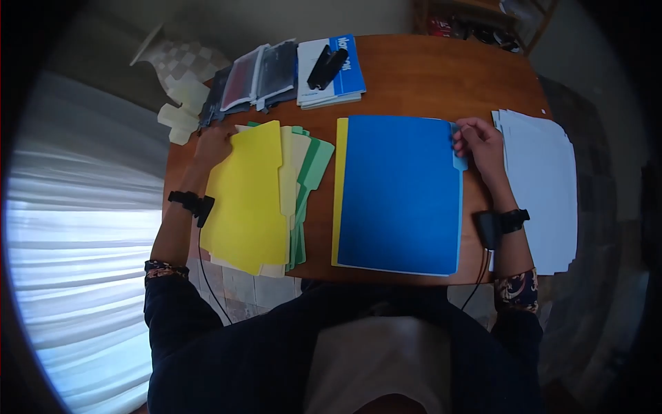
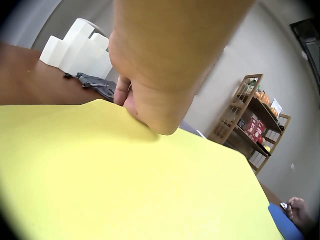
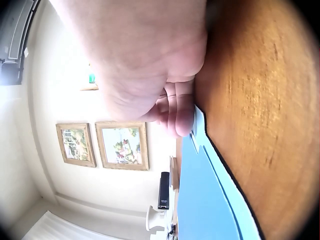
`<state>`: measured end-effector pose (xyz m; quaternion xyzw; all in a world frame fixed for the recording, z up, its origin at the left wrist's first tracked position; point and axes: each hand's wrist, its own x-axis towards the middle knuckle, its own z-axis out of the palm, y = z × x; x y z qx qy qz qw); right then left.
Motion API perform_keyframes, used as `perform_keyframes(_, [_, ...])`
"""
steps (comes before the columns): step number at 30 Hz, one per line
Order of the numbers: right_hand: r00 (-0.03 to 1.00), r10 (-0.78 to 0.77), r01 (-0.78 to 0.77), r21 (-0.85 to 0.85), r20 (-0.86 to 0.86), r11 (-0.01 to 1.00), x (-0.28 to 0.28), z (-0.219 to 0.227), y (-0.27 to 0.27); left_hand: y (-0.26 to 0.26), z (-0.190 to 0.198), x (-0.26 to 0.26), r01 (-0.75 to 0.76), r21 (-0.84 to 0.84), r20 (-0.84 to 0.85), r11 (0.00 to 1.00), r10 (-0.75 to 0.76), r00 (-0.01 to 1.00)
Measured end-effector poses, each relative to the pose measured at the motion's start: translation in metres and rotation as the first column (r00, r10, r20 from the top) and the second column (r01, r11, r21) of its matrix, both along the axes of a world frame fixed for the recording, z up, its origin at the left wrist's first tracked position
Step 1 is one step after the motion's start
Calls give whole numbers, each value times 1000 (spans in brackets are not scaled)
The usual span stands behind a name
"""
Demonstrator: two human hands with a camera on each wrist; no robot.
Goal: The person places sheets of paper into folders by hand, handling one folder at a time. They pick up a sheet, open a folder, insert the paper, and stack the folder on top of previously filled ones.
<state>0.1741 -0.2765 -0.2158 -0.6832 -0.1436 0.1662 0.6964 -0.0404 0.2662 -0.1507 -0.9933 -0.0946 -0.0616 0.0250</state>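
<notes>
My left hand (image 1: 215, 143) grips the far left corner of a yellow file folder (image 1: 245, 200), which tops a stack of cream and green folders (image 1: 316, 164). In the left wrist view, the yellow folder (image 2: 135, 185) fills the foreground and hides some of the left fingertips. At the far right corner of a blue folder (image 1: 400, 196), my right hand (image 1: 483, 141) pinches the edge near a light blue tab (image 1: 460, 163). The right wrist view shows its curled fingers (image 3: 184, 112) right at the light blue edge (image 3: 207, 175). Another yellow folder (image 1: 340, 124) peeks out along the blue one's left side.
A stack of white paper (image 1: 541, 193) lies at the table's right. Along the back are zip pouches (image 1: 278, 69), notebooks (image 1: 352, 76) and a black stapler (image 1: 327, 67). White block-like objects (image 1: 181, 114) stand at the left edge, near a checkered vase (image 1: 183, 62). Cables hang from both wrists.
</notes>
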Motion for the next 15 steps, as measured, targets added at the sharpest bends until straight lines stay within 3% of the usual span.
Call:
perform_keyframes(1, [999,30,-29,55,-31,998,-1,3,-2,-5,4,9,4,-70,-79,998,-9,997])
perform_keyframes(2, [998,2,0,39,-57,999,-3,8,-2,-10,2,15,85,-75,-13,994,-86,996])
perform_keyframes(4, [997,-34,33,-11,-63,999,-4,17,-5,-58,18,33,202,-39,67,979,-199,978])
perform_keyframes(6, [985,0,-21,-123,-171,992,-3,25,-8,-113,22,50,315,-172,151,933,-291,945])
perform_keyframes(10, [971,69,-122,-225,-230,967,-4,35,-18,-205,9,87,511,-252,186,822,-477,859])
perform_keyframes(13, [958,105,-173,-243,-268,955,-6,43,-20,-248,-9,109,500,-318,191,805,-462,866])
perform_keyframes(15, [935,158,-235,-221,-317,946,-8,48,-21,-264,-25,122,525,-301,305,796,-441,844])
